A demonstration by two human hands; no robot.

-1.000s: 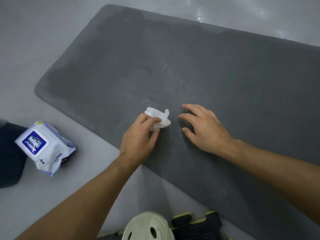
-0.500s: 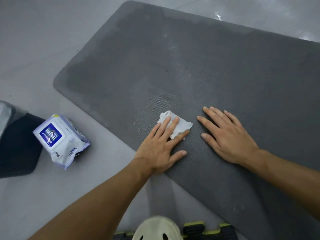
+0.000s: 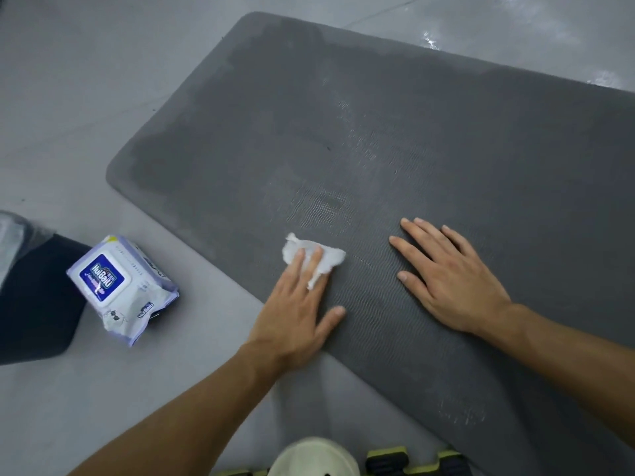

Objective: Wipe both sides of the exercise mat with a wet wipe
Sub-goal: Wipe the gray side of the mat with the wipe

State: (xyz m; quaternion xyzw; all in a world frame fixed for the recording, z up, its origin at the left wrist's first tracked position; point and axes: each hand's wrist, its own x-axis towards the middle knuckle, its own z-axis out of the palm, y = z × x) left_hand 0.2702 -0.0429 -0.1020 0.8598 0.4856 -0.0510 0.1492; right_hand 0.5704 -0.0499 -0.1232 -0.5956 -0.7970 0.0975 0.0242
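The mat (image 3: 412, 132) fills centre frame, its long axis running off to the lower right, past both your hands. Near its lower edge the wipe (image 3: 330, 257) lies crumpled under the flat, straight fingers of your left hand (image 3: 295, 314), pressed rather than gripped. Just right of it, your right hand (image 3: 453, 280) rests flat on the mat, holding nothing. The pack (image 3: 120, 286) lies at lower left.

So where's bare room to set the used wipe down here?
Bare floor lies beyond the wipes pack, left of the mat, and between pack and left hand. The mat's far half is bare too. Crowded: the near edge, by the cream object and black-and-yellow pieces, and beside the dark object.
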